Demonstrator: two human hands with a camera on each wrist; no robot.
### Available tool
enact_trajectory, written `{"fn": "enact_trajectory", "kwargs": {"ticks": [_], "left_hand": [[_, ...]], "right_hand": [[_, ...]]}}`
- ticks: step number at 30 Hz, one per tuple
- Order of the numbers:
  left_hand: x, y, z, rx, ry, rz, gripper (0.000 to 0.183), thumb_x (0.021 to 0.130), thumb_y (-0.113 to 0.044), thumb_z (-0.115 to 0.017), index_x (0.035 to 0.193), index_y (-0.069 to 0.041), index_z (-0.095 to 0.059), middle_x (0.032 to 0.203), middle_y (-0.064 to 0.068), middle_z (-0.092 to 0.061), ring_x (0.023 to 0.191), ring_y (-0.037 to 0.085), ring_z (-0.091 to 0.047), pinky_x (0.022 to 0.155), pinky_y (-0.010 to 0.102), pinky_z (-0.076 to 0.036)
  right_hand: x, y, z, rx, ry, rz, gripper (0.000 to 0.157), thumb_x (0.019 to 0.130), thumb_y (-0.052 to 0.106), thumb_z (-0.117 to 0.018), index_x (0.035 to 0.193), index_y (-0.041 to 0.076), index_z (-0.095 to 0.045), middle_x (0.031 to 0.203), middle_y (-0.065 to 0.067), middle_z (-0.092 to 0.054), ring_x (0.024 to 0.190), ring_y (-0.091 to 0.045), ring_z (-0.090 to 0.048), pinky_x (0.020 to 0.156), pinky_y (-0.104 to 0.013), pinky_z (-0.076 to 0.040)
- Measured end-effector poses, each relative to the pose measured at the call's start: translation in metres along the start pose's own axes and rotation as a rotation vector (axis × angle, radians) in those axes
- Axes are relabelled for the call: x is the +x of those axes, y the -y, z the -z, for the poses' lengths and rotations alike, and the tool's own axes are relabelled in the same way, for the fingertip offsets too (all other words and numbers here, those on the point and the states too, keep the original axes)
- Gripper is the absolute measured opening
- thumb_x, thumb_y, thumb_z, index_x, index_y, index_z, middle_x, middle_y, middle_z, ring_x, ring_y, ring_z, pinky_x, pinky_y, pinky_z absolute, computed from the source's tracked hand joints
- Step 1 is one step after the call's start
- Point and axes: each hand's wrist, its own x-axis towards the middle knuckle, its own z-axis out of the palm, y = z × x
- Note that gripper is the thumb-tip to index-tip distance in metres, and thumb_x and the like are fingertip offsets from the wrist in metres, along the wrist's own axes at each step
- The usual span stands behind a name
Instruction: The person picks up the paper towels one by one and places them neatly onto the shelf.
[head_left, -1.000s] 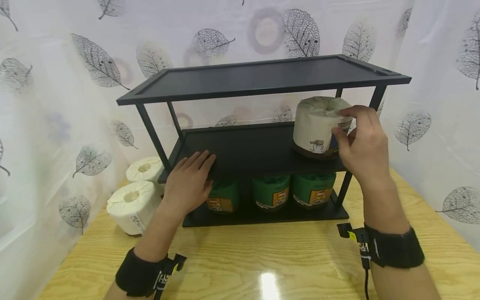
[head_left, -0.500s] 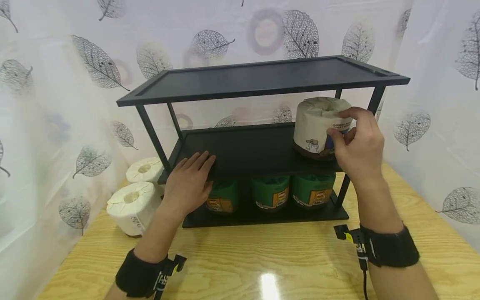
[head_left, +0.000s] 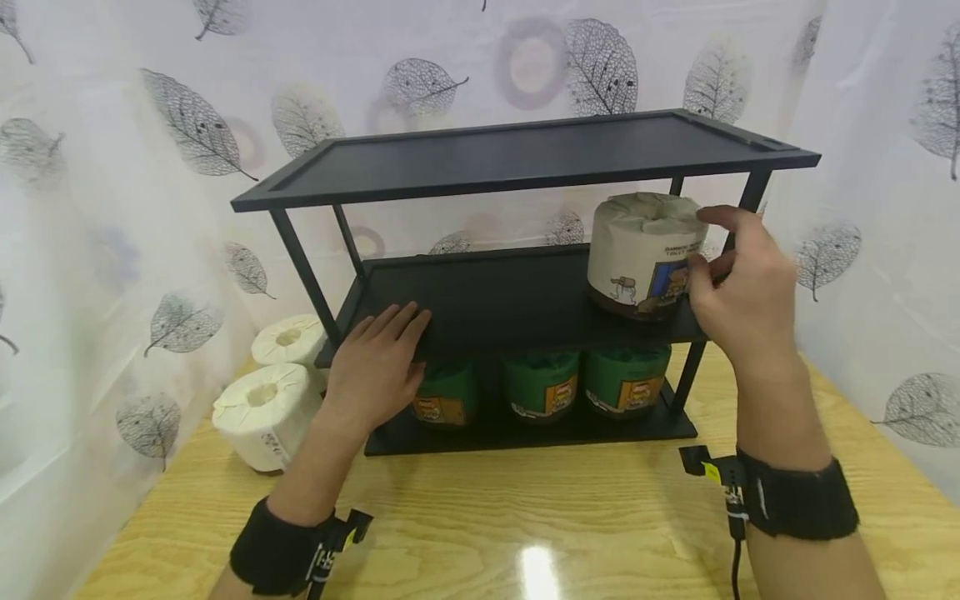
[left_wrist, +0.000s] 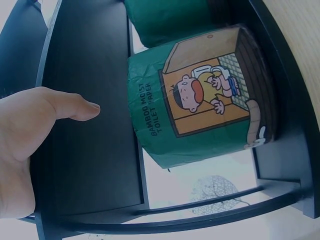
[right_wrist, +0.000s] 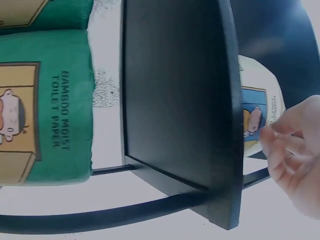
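A wrapped white toilet roll with a brown base (head_left: 637, 258) stands upright at the right end of the middle shelf of a black rack (head_left: 480, 300). My right hand (head_left: 746, 292) is at its right side, thumb and forefinger bent and apart, their tips right at the roll's edge. In the right wrist view, the same white toilet roll (right_wrist: 257, 92) shows its blue picture beside the fingertips. My left hand (head_left: 378, 367) lies over the left front of the middle shelf with fingers stretched out. From the left wrist, its thumb (left_wrist: 80, 106) shows under that shelf.
Three green-wrapped toilet rolls (head_left: 543, 387) show on the bottom shelf, one partly behind my left hand. Two white toilet rolls (head_left: 266, 408) stand on the wooden table (head_left: 465, 525) left of the rack. The top shelf (head_left: 510, 158) overhangs the white roll.
My right hand first shifts slightly left, then moves back right to the roll's edge, uncovering more of its blue picture. The roll has turned slightly. My left hand stays put.
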Motion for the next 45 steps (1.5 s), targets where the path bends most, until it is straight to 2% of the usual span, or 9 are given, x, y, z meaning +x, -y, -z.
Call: {"fn": "enact_trajectory", "kwargs": {"ticks": [5, 16, 24, 28, 32, 37, 39, 41, 45], "left_hand": [[0.0, 0.0, -0.001, 0.0, 0.0, -0.001, 0.062, 0.081, -0.028, -0.066, 0.136, -0.008, -0.045, 0.137, 0.015, -0.045, 0.124, 0.032, -0.041, 0.1, 0.048, -0.037], [0.0, 0.0, -0.001, 0.004, 0.001, 0.004, 0.062, 0.081, -0.028, -0.066, 0.136, -0.008, -0.045, 0.137, 0.015, -0.045, 0.123, 0.032, -0.042, 0.1, 0.048, -0.037], [0.0, 0.001, 0.001, 0.005, 0.011, 0.012, 0.062, 0.081, -0.028, -0.065, 0.136, -0.008, -0.044, 0.138, 0.015, -0.044, 0.124, 0.032, -0.041, 0.101, 0.048, -0.037], [0.0, 0.0, 0.0, 0.006, 0.009, 0.01, 0.062, 0.081, -0.028, -0.065, 0.136, -0.008, -0.044, 0.138, 0.015, -0.044, 0.124, 0.032, -0.041, 0.101, 0.048, -0.037], [-0.001, 0.0, 0.0, 0.008, 0.01, 0.011, 0.062, 0.081, -0.028, -0.065, 0.136, -0.008, -0.045, 0.138, 0.015, -0.045, 0.124, 0.031, -0.041, 0.1, 0.048, -0.037], [0.0, 0.0, 0.0, 0.006, 0.025, 0.01, 0.063, 0.082, -0.029, -0.065, 0.137, -0.009, -0.043, 0.139, 0.014, -0.044, 0.125, 0.031, -0.04, 0.101, 0.048, -0.037], [0.001, 0.001, 0.0, 0.007, 0.028, 0.008, 0.063, 0.082, -0.029, -0.065, 0.137, -0.009, -0.043, 0.139, 0.014, -0.044, 0.125, 0.031, -0.04, 0.101, 0.048, -0.037], [0.001, 0.001, 0.001, 0.01, 0.028, 0.008, 0.063, 0.082, -0.03, -0.065, 0.137, -0.009, -0.043, 0.139, 0.014, -0.044, 0.125, 0.031, -0.04, 0.101, 0.048, -0.036], [0.0, 0.002, 0.003, 0.001, 0.033, 0.013, 0.063, 0.082, -0.03, -0.065, 0.137, -0.009, -0.043, 0.139, 0.014, -0.043, 0.125, 0.031, -0.04, 0.101, 0.048, -0.036]], "right_hand": [[-0.002, 0.0, -0.003, -0.025, 0.084, -0.007, 0.039, 0.089, 0.01, -0.05, 0.128, 0.012, -0.049, 0.095, -0.017, -0.055, 0.057, -0.02, -0.051, 0.053, -0.039, -0.039], [-0.002, 0.0, -0.005, -0.014, 0.047, 0.064, 0.035, 0.087, 0.011, -0.057, 0.122, 0.014, -0.055, 0.077, -0.01, -0.056, 0.05, 0.008, -0.036, 0.047, -0.031, -0.034], [-0.001, 0.002, -0.004, -0.009, 0.054, 0.104, 0.035, 0.087, 0.01, -0.056, 0.122, 0.012, -0.055, 0.067, -0.006, -0.055, 0.045, 0.001, -0.04, 0.044, -0.032, -0.033], [-0.001, 0.001, -0.004, -0.01, 0.053, 0.099, 0.035, 0.087, 0.011, -0.058, 0.122, 0.014, -0.056, 0.067, -0.005, -0.058, 0.046, 0.006, -0.04, 0.043, -0.026, -0.032], [0.001, 0.0, -0.008, 0.032, -0.069, 0.099, 0.028, 0.085, 0.011, -0.057, 0.112, 0.011, -0.062, 0.067, -0.007, -0.061, 0.047, 0.007, -0.042, 0.044, -0.02, -0.032], [0.005, 0.001, -0.01, 0.083, -0.444, -0.077, 0.019, 0.078, 0.009, -0.051, 0.088, 0.009, -0.066, 0.07, 0.009, -0.058, 0.056, 0.004, -0.045, 0.055, -0.015, -0.033], [0.007, 0.003, -0.007, 0.131, -0.518, -0.206, 0.022, 0.075, 0.007, -0.05, 0.091, 0.013, -0.064, 0.085, 0.015, -0.055, 0.066, 0.002, -0.048, 0.061, -0.014, -0.035], [0.009, 0.002, -0.005, 0.188, -0.507, -0.309, 0.033, 0.074, 0.006, -0.049, 0.103, 0.017, -0.059, 0.097, 0.016, -0.052, 0.077, -0.003, -0.05, 0.064, -0.017, -0.037], [0.009, -0.002, -0.007, 0.242, -0.335, -0.43, 0.043, 0.081, 0.007, -0.047, 0.123, 0.017, -0.049, 0.118, 0.008, -0.051, 0.094, -0.008, -0.051, 0.073, -0.02, -0.04]]}}
